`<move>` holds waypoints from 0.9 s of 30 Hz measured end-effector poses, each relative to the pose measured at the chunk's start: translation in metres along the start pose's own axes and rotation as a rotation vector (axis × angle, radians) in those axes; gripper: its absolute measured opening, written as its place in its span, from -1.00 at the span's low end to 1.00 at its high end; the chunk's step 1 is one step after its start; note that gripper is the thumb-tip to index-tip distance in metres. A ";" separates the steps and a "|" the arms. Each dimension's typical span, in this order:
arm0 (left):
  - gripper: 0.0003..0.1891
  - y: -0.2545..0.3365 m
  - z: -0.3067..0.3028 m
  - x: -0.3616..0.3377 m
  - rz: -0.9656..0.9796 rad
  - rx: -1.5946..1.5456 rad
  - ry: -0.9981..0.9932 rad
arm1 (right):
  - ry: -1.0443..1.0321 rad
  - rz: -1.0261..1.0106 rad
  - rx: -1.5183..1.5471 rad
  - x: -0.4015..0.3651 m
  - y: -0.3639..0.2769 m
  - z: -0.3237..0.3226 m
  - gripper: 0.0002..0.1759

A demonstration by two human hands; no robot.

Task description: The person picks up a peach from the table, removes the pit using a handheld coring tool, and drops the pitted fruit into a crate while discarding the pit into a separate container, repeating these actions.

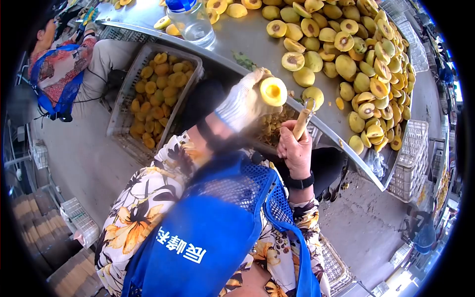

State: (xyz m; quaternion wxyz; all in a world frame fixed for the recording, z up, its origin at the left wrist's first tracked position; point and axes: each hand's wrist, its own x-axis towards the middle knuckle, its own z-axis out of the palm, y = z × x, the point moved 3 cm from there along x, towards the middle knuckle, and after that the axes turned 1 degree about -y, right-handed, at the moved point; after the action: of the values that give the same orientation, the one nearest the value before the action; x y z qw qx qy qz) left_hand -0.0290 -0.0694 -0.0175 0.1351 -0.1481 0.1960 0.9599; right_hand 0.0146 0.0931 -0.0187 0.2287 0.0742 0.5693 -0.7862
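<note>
My left hand, in a white knit glove, is closed around a yellow peach half. Its cut face is turned up and shows a hollow with no stone. My right hand is bare and wrapped round the light handle of a pitting tool. The tool's curved metal end overlaps another peach half lying at the edge of the metal table. Below and between my hands, a container of small brownish pieces is partly hidden.
A large heap of halved peaches covers the table's right side. A blue-lidded clear jar stands at its edge. On the left, a crate holds peach halves, and a co-worker sits beyond. White crates stand at right.
</note>
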 end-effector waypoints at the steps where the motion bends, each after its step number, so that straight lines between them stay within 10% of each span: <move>1: -0.62 -0.001 0.001 -0.002 -0.002 0.049 0.032 | 0.042 -0.035 -0.059 0.001 0.002 -0.003 -0.89; 6: -0.71 -0.008 0.028 -0.021 0.017 0.250 0.071 | 0.211 -0.406 -0.617 0.010 -0.007 0.003 -0.77; 11: -0.48 -0.006 0.037 -0.028 0.141 1.221 -0.044 | 0.153 -0.209 -0.447 0.016 -0.021 0.020 -0.73; 14: -0.37 -0.005 0.038 -0.036 0.197 1.170 -0.084 | 0.161 -0.081 -0.186 0.015 -0.024 0.019 -0.75; 18: -0.29 -0.003 0.016 -0.036 0.634 1.843 -0.207 | 0.224 -0.433 -0.635 0.020 -0.014 0.009 -0.81; 20: -0.38 -0.009 0.001 -0.024 0.706 1.674 -0.345 | 0.165 -0.432 -0.830 0.013 -0.008 0.027 -0.80; 23: -0.66 0.009 -0.021 -0.023 0.169 0.983 0.064 | 0.103 -0.407 -0.752 0.008 -0.010 0.043 -0.73; 25: -0.72 0.042 -0.046 -0.035 0.223 0.482 0.304 | 0.147 -0.379 -0.658 0.007 -0.007 0.040 -0.72; 27: -0.71 0.108 -0.074 -0.051 0.392 0.932 0.437 | 0.195 -0.309 -0.666 0.006 -0.005 0.027 -0.73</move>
State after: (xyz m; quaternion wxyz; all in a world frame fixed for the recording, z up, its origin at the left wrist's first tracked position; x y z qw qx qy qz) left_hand 0.0013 -0.2062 -0.0291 -0.0386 -0.2290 0.6478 0.7255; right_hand 0.0110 0.0682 -0.0071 0.0638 -0.0166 0.8173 -0.5725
